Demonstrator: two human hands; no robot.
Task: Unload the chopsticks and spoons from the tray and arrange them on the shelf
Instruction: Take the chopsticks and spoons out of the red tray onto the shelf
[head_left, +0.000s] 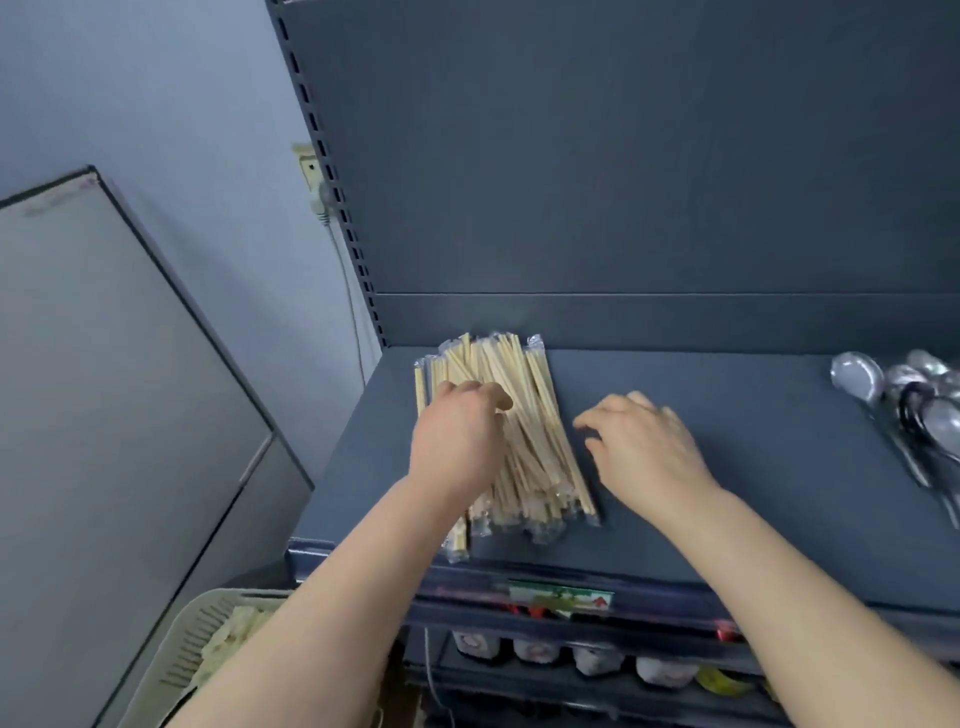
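Head view: my left hand sits on the wrapped chopsticks, piled at the left end of the shelf, fingers curled into them. My right hand is just beside the pile, fingers loosely bent, holding nothing. Far right: spoons. Lower left: tray.

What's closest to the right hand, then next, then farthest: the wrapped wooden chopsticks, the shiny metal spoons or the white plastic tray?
1. Wrapped wooden chopsticks: piled just left of the right hand, on the dark grey shelf.
2. Shiny metal spoons: at the shelf's far right end.
3. White slotted plastic tray: down at the lower left, below the shelf.
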